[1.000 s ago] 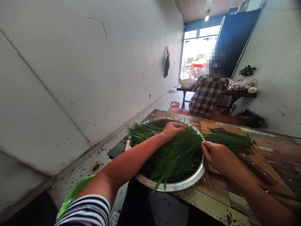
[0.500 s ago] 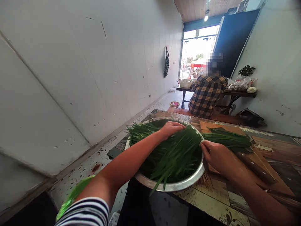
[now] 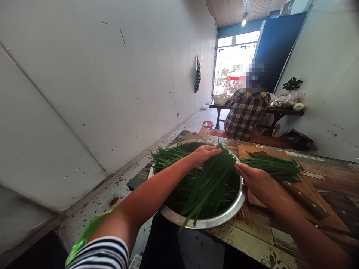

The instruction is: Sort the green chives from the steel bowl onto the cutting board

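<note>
A wide metal bowl [image 3: 221,218] on the table's left end is piled with long green chives [image 3: 204,190]. My left hand [image 3: 204,154] lies over the far side of the pile, fingers curled down onto the leaves. At the bowl's right rim, my right hand [image 3: 254,181] pinches the ends of the same bunch. A second bunch of chives [image 3: 270,166] rests on the wooden cutting board [image 3: 254,150] just right of the bowl.
A knife with a dark wooden handle [image 3: 304,201] lies on the board by my right wrist. The patterned table [image 3: 263,243] runs right. Beyond it, a person in a plaid shirt [image 3: 246,114] sits at another table. A white wall runs along the left.
Both hands have drawn the bunch of chives slightly closer together and a little up; my right hand has shifted left onto the bowl's rim.
</note>
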Motion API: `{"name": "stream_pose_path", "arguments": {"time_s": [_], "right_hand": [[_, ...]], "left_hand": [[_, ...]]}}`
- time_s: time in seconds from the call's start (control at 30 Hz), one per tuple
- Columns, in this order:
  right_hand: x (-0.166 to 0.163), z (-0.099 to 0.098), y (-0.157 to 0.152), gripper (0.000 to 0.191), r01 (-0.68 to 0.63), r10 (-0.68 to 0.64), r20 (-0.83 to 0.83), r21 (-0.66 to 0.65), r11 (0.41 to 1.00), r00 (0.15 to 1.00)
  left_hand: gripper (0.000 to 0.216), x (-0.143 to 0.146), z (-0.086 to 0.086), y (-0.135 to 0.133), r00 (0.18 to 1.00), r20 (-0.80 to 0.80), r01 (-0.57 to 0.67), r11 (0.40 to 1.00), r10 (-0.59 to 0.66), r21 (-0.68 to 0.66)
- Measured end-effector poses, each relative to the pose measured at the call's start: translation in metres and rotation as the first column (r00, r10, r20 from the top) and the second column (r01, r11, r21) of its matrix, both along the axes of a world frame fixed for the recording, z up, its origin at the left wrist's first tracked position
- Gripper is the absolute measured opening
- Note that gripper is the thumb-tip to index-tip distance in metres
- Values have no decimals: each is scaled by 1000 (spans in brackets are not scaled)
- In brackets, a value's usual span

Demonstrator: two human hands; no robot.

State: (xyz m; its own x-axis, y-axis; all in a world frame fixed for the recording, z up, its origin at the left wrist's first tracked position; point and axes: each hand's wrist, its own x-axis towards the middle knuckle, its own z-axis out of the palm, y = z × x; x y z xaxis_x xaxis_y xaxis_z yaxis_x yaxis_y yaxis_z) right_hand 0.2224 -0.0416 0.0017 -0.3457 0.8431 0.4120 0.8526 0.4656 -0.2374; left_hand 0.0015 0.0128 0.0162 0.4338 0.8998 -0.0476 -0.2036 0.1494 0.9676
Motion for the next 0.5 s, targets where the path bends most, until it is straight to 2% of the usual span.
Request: {"name": "stream_pose_path", "arguments": {"time_s": [0.33,0.5], "right_hand": [[-4,-7,-1,34,-41,49,-120,69,997,992],[-15,1,-11,36,-43,50,-183,44,998,982]], "left_hand": [[43,5,6,-11,998,52,23,997,-19,-72],[44,9,12,-18,999,31,34,996,-32,-85]]}}
